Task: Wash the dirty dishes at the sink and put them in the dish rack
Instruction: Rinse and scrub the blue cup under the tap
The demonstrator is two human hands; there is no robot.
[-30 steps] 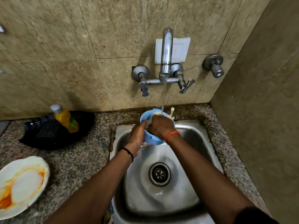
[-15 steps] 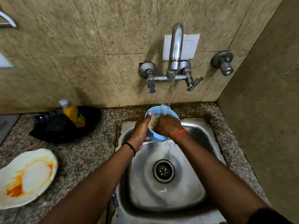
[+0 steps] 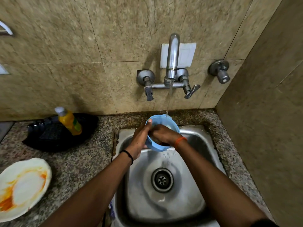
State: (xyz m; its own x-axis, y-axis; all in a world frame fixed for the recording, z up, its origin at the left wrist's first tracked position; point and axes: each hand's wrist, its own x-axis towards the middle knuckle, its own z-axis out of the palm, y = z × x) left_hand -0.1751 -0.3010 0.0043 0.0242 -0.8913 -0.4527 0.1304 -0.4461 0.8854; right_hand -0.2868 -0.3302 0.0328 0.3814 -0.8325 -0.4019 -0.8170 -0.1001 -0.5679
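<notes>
A light blue bowl (image 3: 170, 123) is held tilted over the back of the steel sink (image 3: 193, 194), under the stream from the wall tap (image 3: 172, 63). My left hand (image 3: 139, 141) grips the bowl's left side, thumb on the rim. My right hand (image 3: 164, 134) reaches into the bowl, its fingers hidden inside; whether it holds anything there I cannot tell. A white plate (image 3: 23, 185) smeared with orange sauce lies on the counter at the left edge.
A yellow dish-soap bottle (image 3: 69, 122) stands in a black tray (image 3: 49, 140) on the granite counter (image 3: 85, 161) left of the sink. A separate valve knob (image 3: 220, 72) sticks out of the wall at the right. A side wall closes the right.
The bowl has stayed under the tap while my right hand went deeper inside it. The camera shifted a little, so the tap and sink appear further right.
</notes>
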